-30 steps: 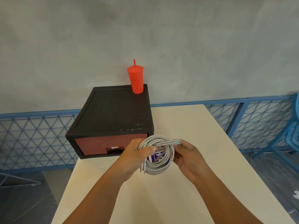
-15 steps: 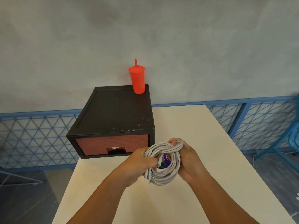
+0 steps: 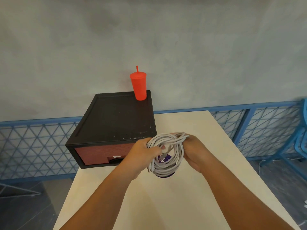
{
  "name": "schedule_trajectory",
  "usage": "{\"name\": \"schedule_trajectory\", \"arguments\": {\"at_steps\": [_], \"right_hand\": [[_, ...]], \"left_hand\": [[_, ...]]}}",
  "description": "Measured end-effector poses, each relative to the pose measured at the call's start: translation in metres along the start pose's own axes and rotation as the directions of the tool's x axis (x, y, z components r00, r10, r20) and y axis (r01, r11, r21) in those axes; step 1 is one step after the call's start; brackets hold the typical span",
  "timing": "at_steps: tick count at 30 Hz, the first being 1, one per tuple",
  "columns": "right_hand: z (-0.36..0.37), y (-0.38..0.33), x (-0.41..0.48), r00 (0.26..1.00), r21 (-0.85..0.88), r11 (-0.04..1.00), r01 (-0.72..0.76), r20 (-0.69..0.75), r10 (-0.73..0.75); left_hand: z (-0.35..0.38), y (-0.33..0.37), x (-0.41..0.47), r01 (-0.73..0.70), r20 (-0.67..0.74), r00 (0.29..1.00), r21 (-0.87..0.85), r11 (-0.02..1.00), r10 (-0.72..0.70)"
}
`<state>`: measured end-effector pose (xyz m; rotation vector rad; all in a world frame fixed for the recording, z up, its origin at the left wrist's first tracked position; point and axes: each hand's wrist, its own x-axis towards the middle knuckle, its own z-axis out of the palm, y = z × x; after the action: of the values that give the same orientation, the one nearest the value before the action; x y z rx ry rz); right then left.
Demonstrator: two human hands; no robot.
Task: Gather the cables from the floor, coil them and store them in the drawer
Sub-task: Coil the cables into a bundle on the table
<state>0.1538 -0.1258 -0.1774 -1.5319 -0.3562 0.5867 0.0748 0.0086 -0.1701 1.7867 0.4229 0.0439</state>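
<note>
- The drawer [image 3: 103, 155] is closed and both hands are busy, so I judge one hand must let go to pull the handle [image 3: 116, 159]; with one grip only, the stiff white cables [image 3: 166, 168] may spring open and lose their round form
- Some loose plug ends [image 3: 150, 170] hang out at the lower left of the coil; they could catch on the drawer edge during storing, or pull a loop out
- A purple thing [image 3: 164, 159] shows inside the ring and under it; I cannot tell what it is, and it may slip out if the grip becomes weak
- The black cabinet [image 3: 116, 120] looks light and stands on the table [image 3: 182, 205] at its left edge, so a hard pull could slide it; the red cup [image 3: 138, 85] on its back right corner could then tip
- The cables are in the air above the table, just in front of the right end of the drawer, between the two hands
- The left hand [image 3: 141, 155] grips the left side of the coil: its fingers [image 3: 157, 149] curl round the strands and one tip shows inside the ring
- The right hand [image 3: 196, 151] holds the right side: the palm lies against the outer strands, and the fingers go behind the coil and come out at its top
</note>
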Motion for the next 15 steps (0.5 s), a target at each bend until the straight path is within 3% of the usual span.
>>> {"name": "schedule_trajectory", "arguments": {"at_steps": [4, 8, 11, 15], "right_hand": [[-0.005, -0.041, 0.01, 0.996, -0.094, 0.992, 0.086, -0.018, -0.088], [-0.01, -0.072, 0.017, 0.991, -0.064, 0.989, 0.134, -0.021, -0.136], [-0.013, -0.085, 0.024, 0.986, 0.062, 0.985, 0.162, -0.042, -0.159], [-0.011, -0.095, 0.033, 0.988, 0.353, 0.923, 0.151, -0.068, -0.136]], "left_hand": [[-0.004, 0.034, 0.005, -0.125, -0.061, 0.99, 0.032, 0.992, 0.127], [-0.008, 0.061, 0.007, -0.183, -0.073, 0.981, 0.0, 0.983, 0.182], [-0.012, 0.077, 0.008, -0.23, -0.078, 0.97, 0.026, 0.973, 0.232], [-0.015, 0.095, 0.006, -0.295, -0.074, 0.952, 0.038, 0.955, 0.297]]}}
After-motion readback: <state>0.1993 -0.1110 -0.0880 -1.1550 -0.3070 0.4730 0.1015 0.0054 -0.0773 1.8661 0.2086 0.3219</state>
